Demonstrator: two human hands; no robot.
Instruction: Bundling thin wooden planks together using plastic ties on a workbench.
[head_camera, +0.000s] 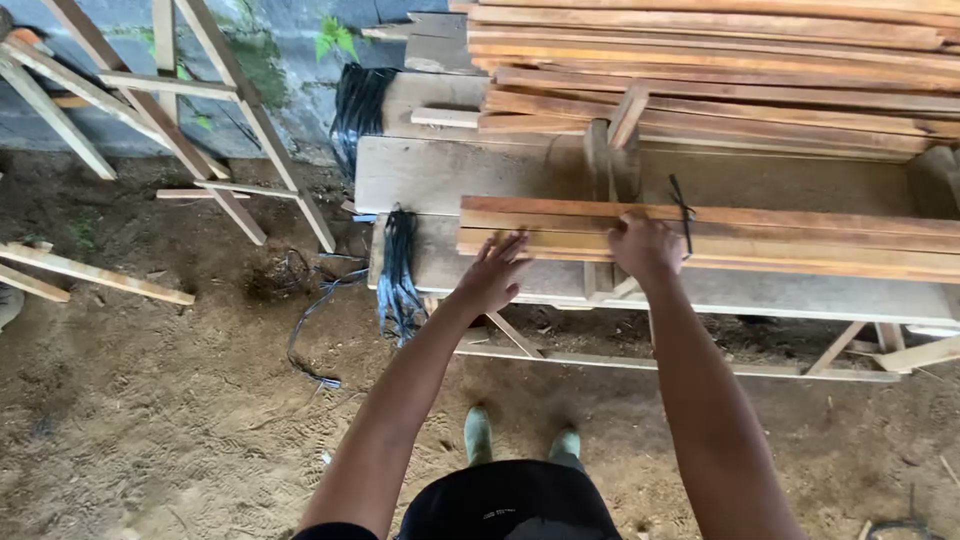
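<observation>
**Kid:** What did you see when you looked down?

**Me:** I saw a bundle of thin boards (760, 240) lying flat on a wide plank bench (450, 175), in the middle right of the frame. A black strap (683, 212) went round it.

**Kid:** Where were the hands?

**Me:** The left hand (492, 275) was at the near left end of the bundle. Its fingers (512, 247) were spread wide and only the tips touched the wood. It held nothing. The right hand (646, 248) lay on top of the boards, just left of the strap. It was curled and pressed down, but I could not tell if it pinched anything.

**Kid:** How would you do it well?

**Me:** I thought the board ends should be pushed level first, with the flat palm and not just the fingertips. The other hand should press hard so no board slid. I would have kept fingers away from rough edges, because of splinters.

**Kid:** What else was there?

**Me:** A big stack of boards (720, 60) sat at the top right. More black straps (398, 275) hung off the bench's left end. Wooden frames (200, 130) leaned in the upper left. Green boots (520, 435) stood on the dirt floor (150, 420) at the bottom.
</observation>
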